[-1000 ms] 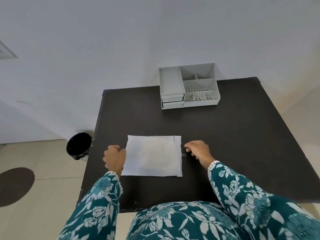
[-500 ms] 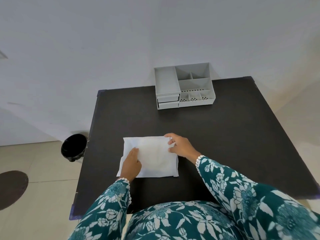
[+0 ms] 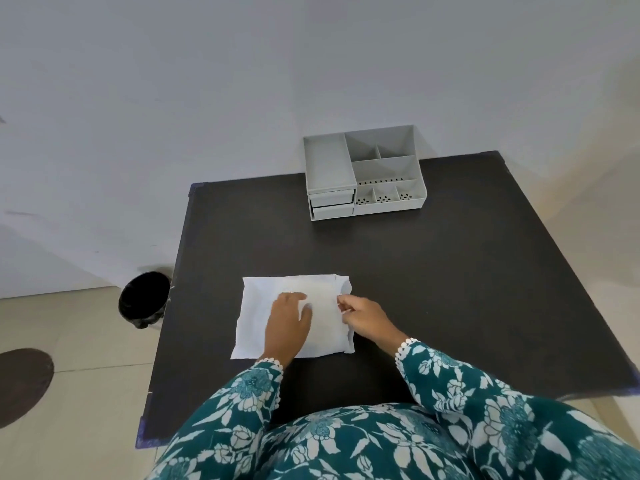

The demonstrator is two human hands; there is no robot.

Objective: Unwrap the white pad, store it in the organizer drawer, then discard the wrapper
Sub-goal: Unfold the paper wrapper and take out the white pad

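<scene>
- Now your left hand (image 3: 287, 323) lay flat, fingers spread, on the white square wrapped pad (image 3: 294, 317) on the dark surface (image 3: 450, 289).
- Your right hand (image 3: 363, 318) pinched its right edge.

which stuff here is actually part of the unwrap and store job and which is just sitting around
Part of the job:
wrapped white pad
left hand, flat on it
right hand, pinching its right edge
grey organizer, drawers shut
black bin on the floor

Just around:
black table
dark round floor patch
</scene>
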